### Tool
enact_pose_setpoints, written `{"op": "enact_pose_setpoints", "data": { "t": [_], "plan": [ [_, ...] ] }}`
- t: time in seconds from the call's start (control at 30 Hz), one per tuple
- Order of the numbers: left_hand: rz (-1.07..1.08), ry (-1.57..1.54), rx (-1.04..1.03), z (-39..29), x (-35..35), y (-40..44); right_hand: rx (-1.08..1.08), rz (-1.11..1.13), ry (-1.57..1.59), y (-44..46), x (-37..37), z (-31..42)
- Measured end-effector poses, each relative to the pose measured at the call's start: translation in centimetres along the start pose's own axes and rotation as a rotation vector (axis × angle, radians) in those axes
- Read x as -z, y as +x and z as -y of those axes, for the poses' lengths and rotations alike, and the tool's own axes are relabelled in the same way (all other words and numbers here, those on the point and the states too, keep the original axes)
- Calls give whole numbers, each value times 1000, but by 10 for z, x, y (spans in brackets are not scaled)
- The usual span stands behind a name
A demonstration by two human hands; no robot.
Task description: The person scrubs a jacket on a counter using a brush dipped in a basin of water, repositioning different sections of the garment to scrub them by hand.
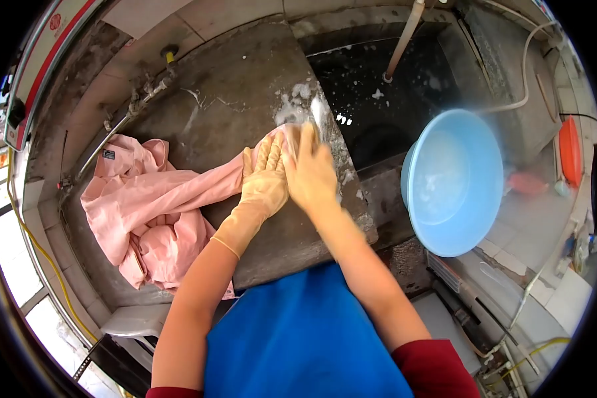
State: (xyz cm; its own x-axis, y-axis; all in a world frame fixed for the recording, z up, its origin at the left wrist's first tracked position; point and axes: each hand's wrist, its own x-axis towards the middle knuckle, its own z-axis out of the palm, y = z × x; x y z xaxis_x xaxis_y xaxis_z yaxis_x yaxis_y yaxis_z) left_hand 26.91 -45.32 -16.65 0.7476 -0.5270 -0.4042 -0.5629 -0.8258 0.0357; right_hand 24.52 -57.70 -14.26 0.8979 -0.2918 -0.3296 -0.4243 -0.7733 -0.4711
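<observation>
A pink long-sleeved shirt lies bunched on the left of a wet concrete slab, one sleeve stretched to the right under my hands. My left hand, in a thin pale glove, lies flat with outstretched fingers on that sleeve and presses it down. Right beside it, my right hand is over the sleeve's end near the slab's edge. Motion blurs its fingers, so I cannot tell whether it grips anything. White suds lie just beyond both hands.
Past the slab's right edge is a basin of dark water with a pipe standing in it. A light blue plastic tub holding cloudy liquid is at the right. A metal tap pipe runs along the left wall.
</observation>
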Motion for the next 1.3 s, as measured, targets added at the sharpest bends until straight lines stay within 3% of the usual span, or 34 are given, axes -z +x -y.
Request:
{"op": "enact_pose_setpoints", "data": {
  "t": [0.1, 0.13, 0.3, 0.4, 0.43, 0.53, 0.57, 0.67, 0.73, 0.8, 0.9, 0.93, 0.97, 1.03, 1.07, 1.13, 1.2, 1.27, 1.3],
  "plan": [
    [92, -188, -23, 2, 12, -3, 81, 161, -77, -84, 4, -24],
    [92, -195, -13, 1, 9, -2, 212, -16, -66, -74, 6, -21],
    [47, -132, -11, 2, -1, -1, 21, 43, 20, 42, 26, 26],
    [68, -202, -30, 3, 6, 0, 52, -87, -56, -51, -3, -28],
    [111, -280, -29, 4, 9, -1, 35, 77, -117, -72, 2, -42],
    [150, -258, -19, 2, 13, 0, 105, -84, -37, 13, 9, -5],
    [144, -261, -13, 1, 15, 2, 2, 52, 11, 46, 26, 18],
    [250, -136, -15, 0, 22, 3, 16, -10, 43, 9, 14, 3],
    [322, -283, 0, 3, 25, 7, 196, -91, 81, -63, 13, -27],
    [328, -249, -1, 4, 20, 5, 25, 163, 41, -50, 28, -17],
    [380, -166, -12, 2, 35, 11, -19, 184, 24, 59, 35, 25],
    [451, -132, -15, 2, 40, 10, -18, 187, 27, 50, 25, 14],
    [450, -122, -25, 4, 41, 11, 144, 62, -46, 30, 6, -5],
    [421, -267, -9, 6, 38, 11, 129, -37, 8, -37, 10, -23],
    [418, -273, -3, 7, 36, 14, 149, 42, 99, -74, 16, -37],
    [394, -181, -15, 4, 30, 9, -10, 267, -78, -47, 23, -23],
    [416, -163, 2, 2, 39, 13, -24, 209, -50, 34, 29, 11],
    [461, -87, -7, 1, 38, 11, -29, 168, -22, 46, 19, 8],
    [460, -82, -12, 2, 39, 10, 219, -25, -130, 27, -2, -17]
  ]
}}
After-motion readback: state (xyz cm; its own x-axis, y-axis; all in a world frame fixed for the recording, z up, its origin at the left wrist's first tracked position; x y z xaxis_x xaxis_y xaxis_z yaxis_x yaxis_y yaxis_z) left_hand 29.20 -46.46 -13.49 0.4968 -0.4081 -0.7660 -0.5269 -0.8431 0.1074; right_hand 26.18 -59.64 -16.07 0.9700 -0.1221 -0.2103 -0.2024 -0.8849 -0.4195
